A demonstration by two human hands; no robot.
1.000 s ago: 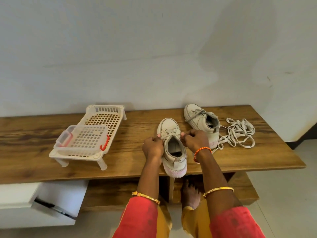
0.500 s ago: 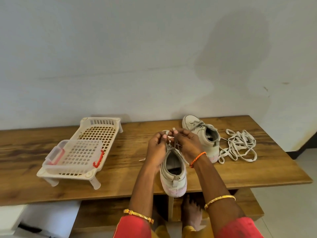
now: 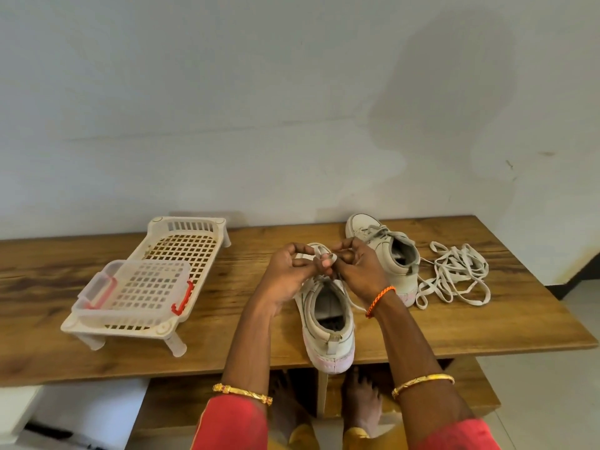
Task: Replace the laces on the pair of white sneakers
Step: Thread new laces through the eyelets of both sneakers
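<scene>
A white sneaker (image 3: 328, 319) lies heel-first toward me on the wooden bench (image 3: 454, 326), its heel over the front edge. Above its tongue, my left hand (image 3: 289, 271) and my right hand (image 3: 357, 271) meet, and both pinch the sneaker's lace (image 3: 321, 253), which loops up between the fingertips. The second white sneaker (image 3: 386, 251), laced with a grey lace, stands behind and to the right. A loose pile of white laces (image 3: 454, 274) lies right of it.
A white plastic rack (image 3: 181, 241) with a clear red-clipped box (image 3: 139, 287) on it stands on the bench's left half. The wall rises directly behind the bench. My bare feet (image 3: 360, 401) show under the bench.
Both hands rose from the sneaker's sides to its tongue and came together on the lace. The camera tilted, so the bench sits lower in view.
</scene>
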